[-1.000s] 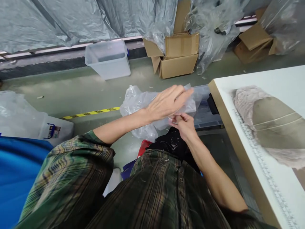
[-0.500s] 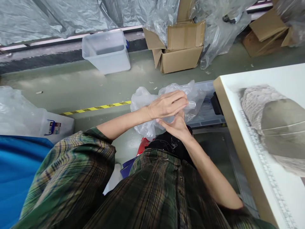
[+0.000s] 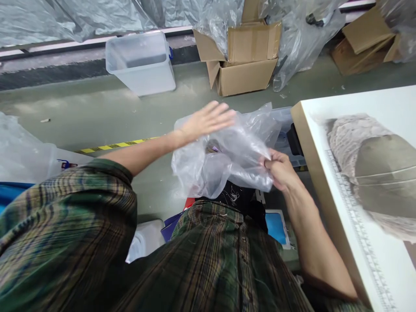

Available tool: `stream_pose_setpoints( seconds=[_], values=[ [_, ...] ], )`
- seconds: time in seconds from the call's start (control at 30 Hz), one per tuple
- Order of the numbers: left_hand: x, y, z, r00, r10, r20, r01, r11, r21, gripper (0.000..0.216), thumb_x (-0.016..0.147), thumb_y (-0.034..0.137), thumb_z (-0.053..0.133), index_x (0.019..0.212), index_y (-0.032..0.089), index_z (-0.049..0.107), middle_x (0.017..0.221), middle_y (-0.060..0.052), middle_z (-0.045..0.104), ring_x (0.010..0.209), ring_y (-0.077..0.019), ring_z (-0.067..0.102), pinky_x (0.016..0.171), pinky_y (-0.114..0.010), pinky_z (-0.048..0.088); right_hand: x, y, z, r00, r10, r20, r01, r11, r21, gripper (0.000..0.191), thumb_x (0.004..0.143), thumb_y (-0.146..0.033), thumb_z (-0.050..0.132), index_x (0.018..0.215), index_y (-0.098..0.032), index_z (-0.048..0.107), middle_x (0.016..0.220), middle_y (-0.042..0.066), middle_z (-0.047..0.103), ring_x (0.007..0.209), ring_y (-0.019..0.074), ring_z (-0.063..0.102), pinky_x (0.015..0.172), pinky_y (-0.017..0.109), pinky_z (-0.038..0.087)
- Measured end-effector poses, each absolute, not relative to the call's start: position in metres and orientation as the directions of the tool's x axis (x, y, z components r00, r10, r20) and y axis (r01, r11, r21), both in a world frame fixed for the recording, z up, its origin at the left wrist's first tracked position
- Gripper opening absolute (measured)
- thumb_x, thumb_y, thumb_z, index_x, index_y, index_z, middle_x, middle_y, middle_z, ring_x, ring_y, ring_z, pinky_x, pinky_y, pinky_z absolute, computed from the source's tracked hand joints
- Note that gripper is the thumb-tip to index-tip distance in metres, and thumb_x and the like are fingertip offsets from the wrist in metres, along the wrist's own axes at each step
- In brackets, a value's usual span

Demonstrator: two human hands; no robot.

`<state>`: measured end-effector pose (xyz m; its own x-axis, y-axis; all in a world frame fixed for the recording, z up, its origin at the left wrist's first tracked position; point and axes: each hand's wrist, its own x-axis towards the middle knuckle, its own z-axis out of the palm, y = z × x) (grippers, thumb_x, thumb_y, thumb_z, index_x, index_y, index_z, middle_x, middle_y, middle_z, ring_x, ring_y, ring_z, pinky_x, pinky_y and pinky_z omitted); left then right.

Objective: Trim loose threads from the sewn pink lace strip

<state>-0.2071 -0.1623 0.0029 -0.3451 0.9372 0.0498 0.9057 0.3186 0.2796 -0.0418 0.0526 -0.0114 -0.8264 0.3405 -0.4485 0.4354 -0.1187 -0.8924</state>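
Currently, right hand point(image 3: 280, 170) pinching clear crinkled plastic bag point(image 3: 242, 136) by right edge; left hand point(image 3: 208, 119) flat, fingers extended, over bag's far edge.

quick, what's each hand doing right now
Left hand: open, fingers extended over the clear plastic bag; contact can't be told.
Right hand: closed, holding the bag's edge.

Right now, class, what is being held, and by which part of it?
The right hand pinches the clear plastic bag by its right edge; the left hand is open.
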Motion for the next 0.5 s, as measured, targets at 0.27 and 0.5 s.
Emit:
stream_pose_setpoints(
  seconds=[0.27,0.5],
  values=[
    [-0.194,-0.159,-0.009,-0.484,0.858,0.171,0.867,0.445,0.224,0.037,0.099,0.023,0.029,0.125,0.020,0.055,0.136,-0.010,0.054,0.135,-0.0262,0.041,0.110,-0.059,0.030,-0.036,0.025,0.012,-0.824,0.298,-0.481,0.436,-0.208,-0.875,0.026,0.063,-0.033,0.072,0.082,-0.016,0.064,0.061,-0.005,0.052,0.049,0.0087,0.043,0.045,0.022,0.032],
    [-0.092,-0.167,-0.047,-0.437,0.879,-0.191,0.718,0.469,0.515,0.045,0.091,0.045,0.050,0.125,0.016,0.056,0.104,-0.007,0.070,0.104,-0.0218,0.065,0.099,-0.037,0.044,-0.033,0.009,0.006,-0.799,0.578,-0.168,0.222,0.024,-0.975,0.041,0.079,-0.053,0.067,0.066,-0.022,0.044,0.054,-0.009,0.032,0.047,0.0071,0.028,0.045,0.023,0.027]
  ],
)
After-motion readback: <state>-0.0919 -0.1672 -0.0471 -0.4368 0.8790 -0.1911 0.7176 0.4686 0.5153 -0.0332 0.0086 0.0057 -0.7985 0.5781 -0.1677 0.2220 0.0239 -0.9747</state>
